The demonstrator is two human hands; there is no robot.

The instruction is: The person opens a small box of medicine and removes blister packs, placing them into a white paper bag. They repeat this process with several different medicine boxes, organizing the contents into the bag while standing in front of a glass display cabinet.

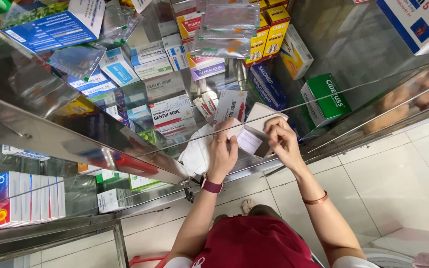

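My left hand (222, 151) and my right hand (282, 140) reach onto a glass shelf (358, 87) inside a metal-framed cabinet. Between them they hold a small white box (250, 135) with its end flap open; the right fingers pinch the flap's edge, the left fingers grip the box's other side. A white and red carton (230, 105) stands just behind the left fingers. A white folded cloth or paper (194, 154) lies under the left hand. I wear a dark red watch on the left wrist and a thin bangle on the right forearm.
Many medicine cartons crowd the shelves: a green box (324, 98) at right, yellow boxes (269, 34) and silver blister packs (227, 30) at the back, blue and white boxes (120, 69) at left. A row of white cartons (21, 198) sits lower left. White floor tiles (398, 183) lie below.
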